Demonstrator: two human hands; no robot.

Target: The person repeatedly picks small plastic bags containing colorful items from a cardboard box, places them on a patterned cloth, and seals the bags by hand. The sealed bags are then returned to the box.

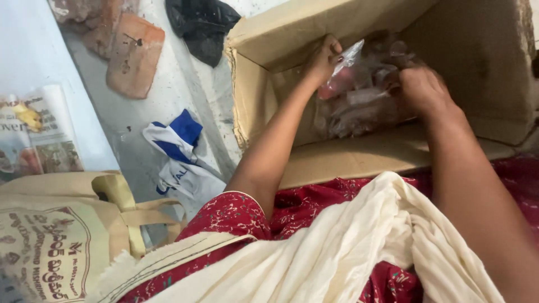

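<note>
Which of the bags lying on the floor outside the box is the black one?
The crumpled black bag at the top, just left of the cardboard box. The blue-and-white bag lies lower down; the beige cloth bag is bottom left.

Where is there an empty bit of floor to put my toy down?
Bare pale floor lies between the brick pieces, the blue-and-white cloth and the cardboard box. Another bare strip runs left of the bricks, above the newspaper. Inside the box it is crowded: both the left hand and right hand are on clear plastic packets.
</note>
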